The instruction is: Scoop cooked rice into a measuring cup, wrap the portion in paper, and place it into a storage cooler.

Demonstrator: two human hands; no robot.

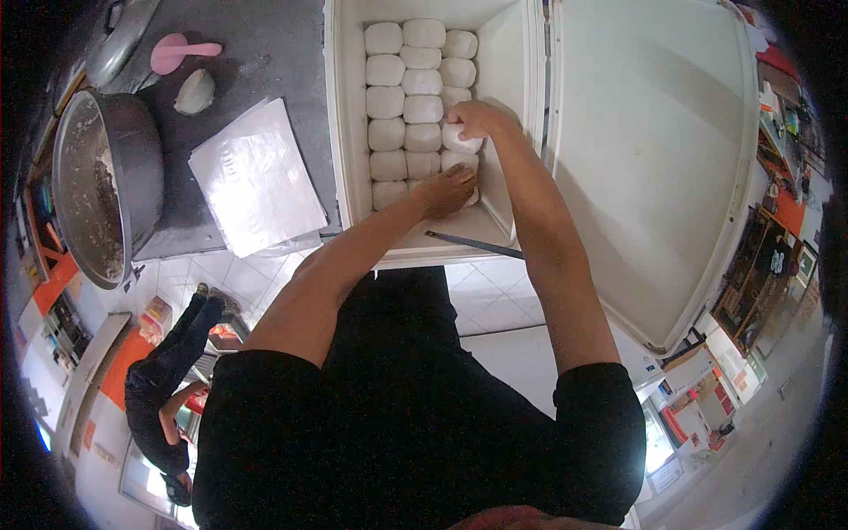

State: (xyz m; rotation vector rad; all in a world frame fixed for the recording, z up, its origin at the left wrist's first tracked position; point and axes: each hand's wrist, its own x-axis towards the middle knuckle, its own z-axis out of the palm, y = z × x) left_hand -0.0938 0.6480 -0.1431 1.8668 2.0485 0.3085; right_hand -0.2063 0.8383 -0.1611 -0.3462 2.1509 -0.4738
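Several white, flour-dusted dough portions (385, 103) stand in three columns inside a white chest-like box (338, 152). My right hand (483, 121) is bent over a dough portion (462, 138) in the right column, thumb and fingers at its upper edge. Just below it, my left hand (448, 192) lies over the lower end of the same column, its fingers against the dough there. How firmly either hand grips cannot be told. A dark narrow strap or bar (474, 243) crosses the box's near edge, passing under my right forearm.
The open white lid (649, 152) spreads to the right. On the dark counter (285, 53) at left are plastic sheets (255, 179), a deep metal pot (142, 165) with residue, a pink utensil (171, 54), a dough lump or small bowl (195, 92) and a metal lid (122, 43). Another person (156, 391) stands farther left.
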